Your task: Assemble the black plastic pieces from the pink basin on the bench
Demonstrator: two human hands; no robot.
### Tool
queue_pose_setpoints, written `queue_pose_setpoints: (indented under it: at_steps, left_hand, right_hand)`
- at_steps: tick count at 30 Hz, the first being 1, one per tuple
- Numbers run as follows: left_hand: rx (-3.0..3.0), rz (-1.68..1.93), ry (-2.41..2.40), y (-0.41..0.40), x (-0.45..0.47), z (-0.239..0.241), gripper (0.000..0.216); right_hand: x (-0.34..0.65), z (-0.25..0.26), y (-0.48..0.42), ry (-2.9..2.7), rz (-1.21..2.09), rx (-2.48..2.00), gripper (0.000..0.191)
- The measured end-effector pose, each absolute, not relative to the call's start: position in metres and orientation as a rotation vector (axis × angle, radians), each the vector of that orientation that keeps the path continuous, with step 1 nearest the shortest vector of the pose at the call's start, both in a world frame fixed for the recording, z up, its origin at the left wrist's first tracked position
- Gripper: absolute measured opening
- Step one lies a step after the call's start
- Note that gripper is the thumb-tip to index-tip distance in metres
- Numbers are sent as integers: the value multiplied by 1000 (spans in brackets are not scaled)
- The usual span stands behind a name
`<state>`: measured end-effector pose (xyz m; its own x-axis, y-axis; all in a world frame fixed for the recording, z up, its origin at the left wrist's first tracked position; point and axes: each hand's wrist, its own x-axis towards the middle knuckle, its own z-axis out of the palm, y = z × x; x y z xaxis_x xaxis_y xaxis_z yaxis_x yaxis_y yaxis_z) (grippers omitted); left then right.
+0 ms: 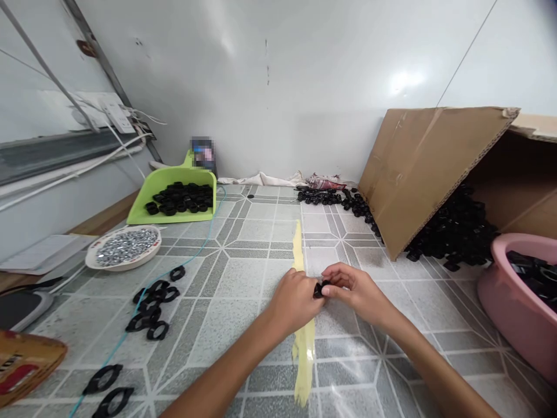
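Observation:
My left hand (293, 302) and my right hand (354, 290) meet over the middle of the tiled surface, just above a yellow tape strip (304, 354). Between their fingertips they pinch a small black plastic part (319, 289). Both hands have their fingers closed on it. Most of the part is hidden by the fingers.
A white dish of small metal pieces (124, 247) and loose black rings (152, 307) lie at the left. A green dustpan with black parts (176, 197) stands behind. At the right are a tipped cardboard box (430, 168) spilling black parts and a pink basin (517, 296).

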<state>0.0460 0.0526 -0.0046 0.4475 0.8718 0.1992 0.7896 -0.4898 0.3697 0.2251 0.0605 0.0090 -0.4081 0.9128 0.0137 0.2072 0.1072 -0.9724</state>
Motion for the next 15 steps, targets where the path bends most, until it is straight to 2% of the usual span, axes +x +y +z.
queue_pose_setpoints:
  at_steps: [8, 15]
  left_hand:
    - [2447, 530, 1422, 53, 42, -3, 17]
    - [2414, 531, 1460, 53, 44, -5, 21]
  right_hand:
    - [219, 24, 49, -1928, 1059, -1079, 8]
    - [229, 28, 52, -2114, 1034, -1001, 24]
